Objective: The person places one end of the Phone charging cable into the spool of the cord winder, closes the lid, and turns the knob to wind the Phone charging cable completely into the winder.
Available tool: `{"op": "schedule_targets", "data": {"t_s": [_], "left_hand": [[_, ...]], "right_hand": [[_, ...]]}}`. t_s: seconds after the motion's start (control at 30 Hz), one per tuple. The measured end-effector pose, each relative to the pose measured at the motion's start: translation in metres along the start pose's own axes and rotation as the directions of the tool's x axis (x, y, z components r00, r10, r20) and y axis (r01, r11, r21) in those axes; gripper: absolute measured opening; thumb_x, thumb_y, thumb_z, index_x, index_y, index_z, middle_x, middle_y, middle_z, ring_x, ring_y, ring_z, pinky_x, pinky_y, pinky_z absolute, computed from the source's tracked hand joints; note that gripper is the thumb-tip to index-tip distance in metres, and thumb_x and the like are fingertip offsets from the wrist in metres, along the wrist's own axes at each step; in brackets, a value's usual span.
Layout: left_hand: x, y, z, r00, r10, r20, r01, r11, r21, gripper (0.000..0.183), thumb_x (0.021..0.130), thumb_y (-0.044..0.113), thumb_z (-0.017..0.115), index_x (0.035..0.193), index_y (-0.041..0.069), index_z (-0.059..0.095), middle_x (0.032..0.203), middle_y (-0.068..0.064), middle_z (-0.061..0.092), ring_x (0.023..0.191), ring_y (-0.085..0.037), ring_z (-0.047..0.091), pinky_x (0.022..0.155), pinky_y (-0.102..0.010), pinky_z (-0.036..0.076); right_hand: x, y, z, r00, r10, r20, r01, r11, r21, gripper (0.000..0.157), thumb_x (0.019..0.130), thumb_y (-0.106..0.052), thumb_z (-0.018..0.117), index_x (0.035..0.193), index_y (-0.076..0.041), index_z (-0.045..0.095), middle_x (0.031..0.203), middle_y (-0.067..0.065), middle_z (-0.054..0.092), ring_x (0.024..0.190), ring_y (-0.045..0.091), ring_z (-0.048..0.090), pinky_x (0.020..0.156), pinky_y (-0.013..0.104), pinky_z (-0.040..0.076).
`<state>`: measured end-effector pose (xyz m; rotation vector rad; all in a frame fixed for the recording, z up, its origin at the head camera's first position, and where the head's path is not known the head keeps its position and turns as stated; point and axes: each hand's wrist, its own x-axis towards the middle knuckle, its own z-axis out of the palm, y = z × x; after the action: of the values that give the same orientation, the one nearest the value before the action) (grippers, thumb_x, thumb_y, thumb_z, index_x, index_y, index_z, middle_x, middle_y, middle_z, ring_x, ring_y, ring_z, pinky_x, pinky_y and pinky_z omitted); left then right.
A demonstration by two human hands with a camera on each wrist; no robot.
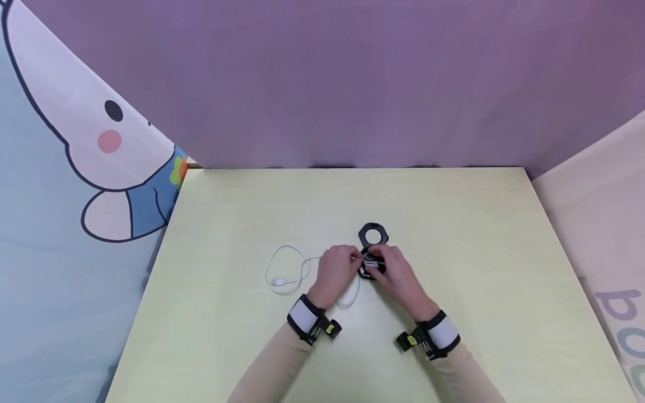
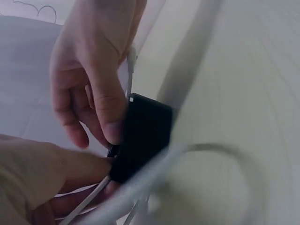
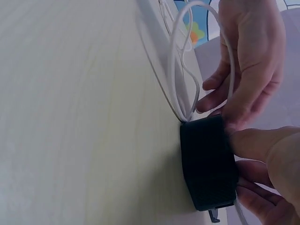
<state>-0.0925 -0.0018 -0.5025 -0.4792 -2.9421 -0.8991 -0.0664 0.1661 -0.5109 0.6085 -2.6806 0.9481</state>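
A small black hexagonal case [image 1: 361, 273] lies open on the table, its lid [image 1: 381, 230] with a round window folded out behind it. White USB cable [image 1: 287, 246] runs into the case, and some of it lies inside. At the case's left edge my left hand [image 1: 336, 271] pinches the cable between thumb and fingertips. My right hand [image 1: 400, 280] holds the case from the right, thumb and fingers spread across its opening. In the right wrist view the case [image 3: 208, 161] stands on the table with both thumbs at its top rim, and a cable loop [image 3: 172, 61] rises beside it.
The cable's USB-A plug [image 1: 277, 282] lies left of my left hand inside a loose loop. Another cable loop rests between my wrists. The pale table [image 1: 227, 212] ends at a purple backdrop [image 1: 353, 84], with a printed cartoon cloth [image 1: 75, 280] on the left.
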Motion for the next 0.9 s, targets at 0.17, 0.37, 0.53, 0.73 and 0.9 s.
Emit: {"op": "schedule_targets", "data": {"t_s": [0.17,0.37,0.53,0.73,0.9], "left_hand": [[0.000,0.004,-0.001,1.000,-0.022,0.018,0.021,0.998,0.051,0.005,0.077,0.021,0.069,0.076,0.021,0.074,0.075,0.007,0.067,0.064,-0.014,0.060,0.049,-0.027,0.047],[0.000,0.004,0.000,1.000,-0.023,-0.001,0.023,0.998,0.054,0.006,0.077,0.021,0.069,0.075,0.022,0.074,0.073,0.008,0.067,0.063,-0.014,0.060,0.048,-0.027,0.046],[-0.003,0.002,0.002,0.998,0.034,-0.049,-0.031,0.997,0.064,0.007,0.077,0.021,0.069,0.076,0.021,0.076,0.073,0.006,0.065,0.064,-0.013,0.058,0.053,-0.028,0.047],[-0.006,-0.004,0.008,0.979,0.159,-0.126,-0.144,0.982,0.124,0.009,0.080,0.024,0.070,0.080,0.020,0.078,0.085,0.003,0.066,0.075,-0.014,0.059,0.065,-0.032,0.047],[-0.008,-0.008,0.012,0.962,0.218,-0.164,-0.197,0.971,0.133,0.011,0.083,0.022,0.068,0.084,0.018,0.078,0.092,0.002,0.065,0.081,-0.014,0.056,0.069,-0.031,0.047]], "right_hand": [[-0.001,0.000,0.001,1.000,0.006,0.007,-0.006,1.000,0.011,0.041,0.077,-0.010,0.075,0.112,-0.002,0.056,0.101,0.012,0.065,0.091,0.021,0.050,0.078,0.039,0.050],[-0.003,0.001,0.001,1.000,0.025,0.005,-0.025,1.000,0.012,0.041,0.078,-0.011,0.075,0.113,-0.002,0.056,0.102,0.011,0.064,0.093,0.020,0.050,0.079,0.039,0.049],[-0.003,0.002,0.002,1.000,0.031,0.000,-0.031,0.999,0.040,0.041,0.078,-0.011,0.075,0.113,-0.003,0.056,0.102,0.011,0.064,0.093,0.020,0.050,0.079,0.039,0.049],[-0.003,0.007,0.004,0.999,0.037,-0.002,-0.037,0.996,0.076,0.043,0.078,-0.013,0.075,0.114,-0.003,0.056,0.103,0.009,0.064,0.092,0.018,0.048,0.080,0.038,0.047],[-0.002,0.007,0.005,1.000,0.029,0.000,-0.029,0.996,0.081,0.043,0.079,-0.014,0.074,0.116,-0.002,0.055,0.104,0.010,0.064,0.092,0.019,0.047,0.079,0.038,0.047]]}}
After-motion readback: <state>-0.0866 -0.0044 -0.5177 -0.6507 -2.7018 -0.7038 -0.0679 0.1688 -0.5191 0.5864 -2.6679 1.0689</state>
